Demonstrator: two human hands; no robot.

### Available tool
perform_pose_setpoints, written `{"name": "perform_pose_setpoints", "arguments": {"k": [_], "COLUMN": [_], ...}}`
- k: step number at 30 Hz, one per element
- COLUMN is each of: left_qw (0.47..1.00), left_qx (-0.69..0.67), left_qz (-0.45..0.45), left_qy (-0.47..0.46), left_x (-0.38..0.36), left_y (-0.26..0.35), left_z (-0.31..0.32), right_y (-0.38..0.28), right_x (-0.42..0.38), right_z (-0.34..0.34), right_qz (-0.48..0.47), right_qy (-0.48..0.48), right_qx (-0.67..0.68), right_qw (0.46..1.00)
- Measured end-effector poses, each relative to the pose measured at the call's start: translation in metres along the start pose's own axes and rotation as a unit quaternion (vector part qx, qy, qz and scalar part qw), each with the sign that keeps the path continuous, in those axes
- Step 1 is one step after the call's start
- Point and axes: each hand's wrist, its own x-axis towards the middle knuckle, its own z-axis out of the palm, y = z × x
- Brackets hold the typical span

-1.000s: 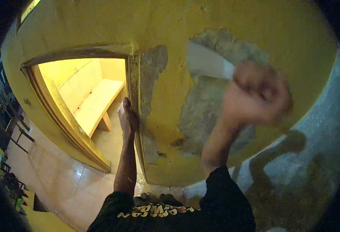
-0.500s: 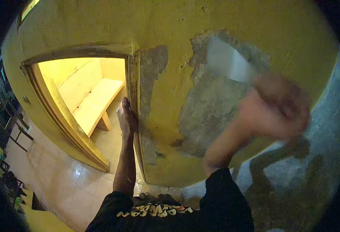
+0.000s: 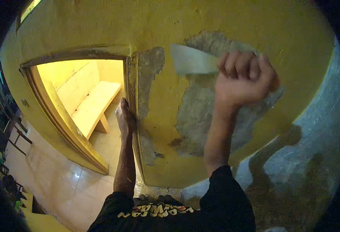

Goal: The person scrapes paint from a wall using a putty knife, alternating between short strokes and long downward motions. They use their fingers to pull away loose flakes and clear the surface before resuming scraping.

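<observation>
My right hand [image 3: 244, 77] is closed round the handle of a scraper [image 3: 193, 60], its wide pale blade pointing left. The blade overlaps the yellow paint at the upper left edge of a bare grey patch [image 3: 201, 116] on the wall. Most of the handle is hidden in my fist. Lower and to the left, my left hand [image 3: 126, 116] grips the right side of the door frame [image 3: 136, 131], thumb up along its edge.
Through the doorway a bench [image 3: 96, 104] stands in a brightly lit room. Yellow paint covers the wall [image 3: 255, 19], with a narrower grey patch [image 3: 148, 73] beside the frame. Pale tiles [image 3: 61, 185] cover the floor at left, where a dark metal rack [image 3: 17, 135] stands.
My right hand has swung left and slightly up, carrying the scraper blade leftward across the wall. My left hand stays on the door frame.
</observation>
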Motion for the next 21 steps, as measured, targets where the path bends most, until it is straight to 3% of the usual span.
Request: {"name": "perform_pose_setpoints", "arguments": {"k": [2,3,7,9,13,15,18,21], "left_qw": [1.000,1.000,1.000,1.000,1.000,1.000,1.000,1.000], "left_qx": [0.011,0.015,0.010,-0.005,-0.005,-0.011,-0.019,-0.011], "left_qz": [0.002,0.008,0.008,0.002,-0.001,0.001,0.001,0.002], "left_qy": [0.001,0.014,0.015,0.015,0.005,-0.006,0.013,0.000], "left_x": [0.006,0.005,0.002,0.003,0.005,0.007,0.009,0.002], "left_y": [0.007,0.008,0.011,0.006,-0.003,-0.005,-0.009,0.003], "left_z": [0.003,0.005,0.002,0.006,0.002,0.003,0.000,0.004], "right_y": [-0.017,-0.029,-0.016,-0.024,-0.018,-0.025,-0.019,-0.019], "right_x": [-0.011,-0.011,0.007,-0.004,-0.001,-0.006,-0.002,-0.006], "right_z": [-0.005,-0.007,-0.012,-0.018,-0.016,-0.020,-0.011,-0.018], "right_qz": [-0.138,-0.105,-0.086,-0.176,-0.087,-0.168,-0.113,-0.174], "right_qy": [-0.118,-0.122,-0.124,-0.094,-0.109,-0.141,-0.144,-0.120], "right_qx": [-0.035,0.066,0.001,-0.035,0.019,-0.050,-0.013,-0.042], "right_qw": [0.983,0.985,0.989,0.979,0.990,0.974,0.983,0.977]}}
